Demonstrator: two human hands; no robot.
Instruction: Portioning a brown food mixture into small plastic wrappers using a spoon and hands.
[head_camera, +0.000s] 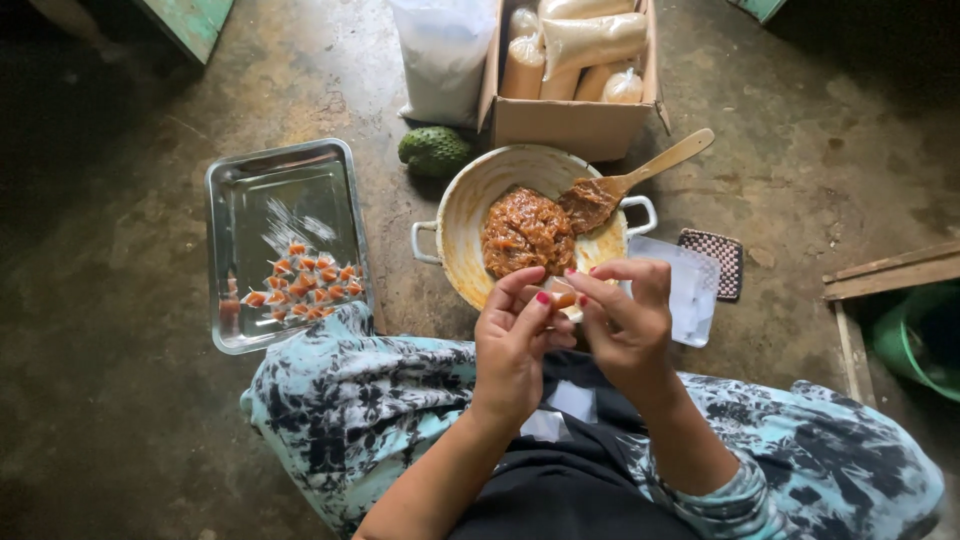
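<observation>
both hands meet just above the lap, and the step in hand looks like wrapping one small portion of sweet paste. the left hand (515, 340) and the right hand (625, 325) each pinch an end of a small orange-brown piece (563, 298) between thumb and fingertips, so neither hand is slack: both are closed in a fine pinch on that piece, which sits right between them, touching both. a bit of clear wrapper seems to be around it, though it is too small to be sure. just beyond the fingertips stands the cream two-handled pan (470, 215) with a mound of brown paste (527, 232), and a wooden spoon (640, 175) rests in it, handle pointing away to the right. well off to the left of the left hand lies a metal tray (250, 190) holding rows of wrapped pieces (305, 280). just past the right hand lies a stack of clear wrappers (690, 285). by my judgement the next move calls for opposite twists of the two ends, held tight enough that the soft piece is not squashed.
</observation>
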